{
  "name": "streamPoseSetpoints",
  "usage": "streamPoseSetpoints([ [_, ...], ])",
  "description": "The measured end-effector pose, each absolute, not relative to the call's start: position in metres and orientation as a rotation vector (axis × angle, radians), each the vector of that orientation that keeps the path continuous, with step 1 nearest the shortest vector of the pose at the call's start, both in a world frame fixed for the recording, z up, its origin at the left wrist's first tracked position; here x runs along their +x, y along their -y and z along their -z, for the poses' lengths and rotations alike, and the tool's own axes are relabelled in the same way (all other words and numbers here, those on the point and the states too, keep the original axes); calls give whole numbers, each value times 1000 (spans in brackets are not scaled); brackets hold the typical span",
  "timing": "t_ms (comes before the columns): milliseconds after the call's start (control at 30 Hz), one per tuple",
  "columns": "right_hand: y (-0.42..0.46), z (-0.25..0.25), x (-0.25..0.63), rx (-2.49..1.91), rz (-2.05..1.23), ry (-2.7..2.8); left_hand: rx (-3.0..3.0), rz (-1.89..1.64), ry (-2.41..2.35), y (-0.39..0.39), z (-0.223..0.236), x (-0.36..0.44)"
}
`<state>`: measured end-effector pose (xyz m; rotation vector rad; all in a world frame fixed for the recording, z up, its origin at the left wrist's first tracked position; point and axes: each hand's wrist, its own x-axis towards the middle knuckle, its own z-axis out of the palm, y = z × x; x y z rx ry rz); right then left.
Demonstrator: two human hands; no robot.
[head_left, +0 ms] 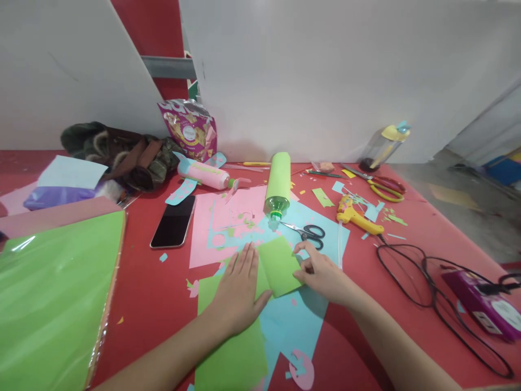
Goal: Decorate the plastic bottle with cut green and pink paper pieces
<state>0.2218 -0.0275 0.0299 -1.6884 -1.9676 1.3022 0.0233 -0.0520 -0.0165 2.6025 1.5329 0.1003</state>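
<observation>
A light green sheet of paper (280, 267) lies in front of me with a crease running down it. My left hand (240, 288) rests flat on the paper left of the crease, fingers stretched out. At the right edge of the raised flap, my right hand (321, 274) pinches the green paper between thumb and fingers. Beneath are a larger green sheet (232, 358), a blue sheet (301, 320) and a pink sheet (203, 239). Small black-handled scissors (311, 234) lie just beyond my right hand. Past them is a green-wrapped bottle (279, 176) on its side.
A yellow glue gun (360, 218) with a black cord lies right, near a purple power strip (484, 304) and larger scissors (382, 184). A phone (173, 222), a pink paper-covered bottle craft (203, 175) and packed green paper (61, 298) are left. Scraps litter the red table (158, 304).
</observation>
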Motion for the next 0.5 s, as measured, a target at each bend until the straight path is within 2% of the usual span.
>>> streamPoseSetpoints([
  [333,24,-36,237,-1781,-1267,1998,2602,-99,-1545,53,15,22],
  [500,21,-43,244,-1748,-1351,2023,2606,-134,-1536,53,16,22],
])
